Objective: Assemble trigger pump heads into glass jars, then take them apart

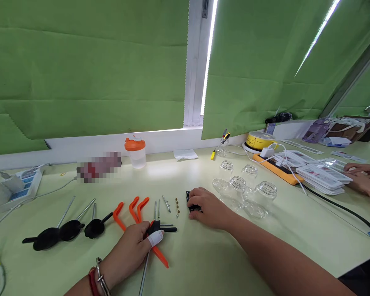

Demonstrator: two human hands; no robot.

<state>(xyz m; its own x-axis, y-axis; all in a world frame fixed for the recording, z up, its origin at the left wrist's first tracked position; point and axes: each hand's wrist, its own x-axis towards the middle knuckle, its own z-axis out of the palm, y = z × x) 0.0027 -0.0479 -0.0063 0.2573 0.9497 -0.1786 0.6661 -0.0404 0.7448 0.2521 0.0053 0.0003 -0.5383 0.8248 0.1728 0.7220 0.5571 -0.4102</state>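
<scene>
My left hand (137,242), a white bandage round its thumb, is closed on a black plastic piece (154,227) with a metal rod (144,271) below it. An orange bent prong (160,257) sticks out under the same hand. My right hand (206,205) is curled over small black parts (195,208), which its fingers partly hide. Between the hands lie metal pins (159,209), screws (166,204) and a row of small brass-coloured pieces (177,205). Left of them are loose orange prongs (133,209) and black round paddles with metal rods (69,230).
Several clear glass jars (260,199) stand beside my right forearm. An orange power strip (277,168), cables and stacked white cases (322,176) lie farther right, near another person's hands (365,176). An orange-lidded cup (135,152) and a white power strip (26,183) are at the back left.
</scene>
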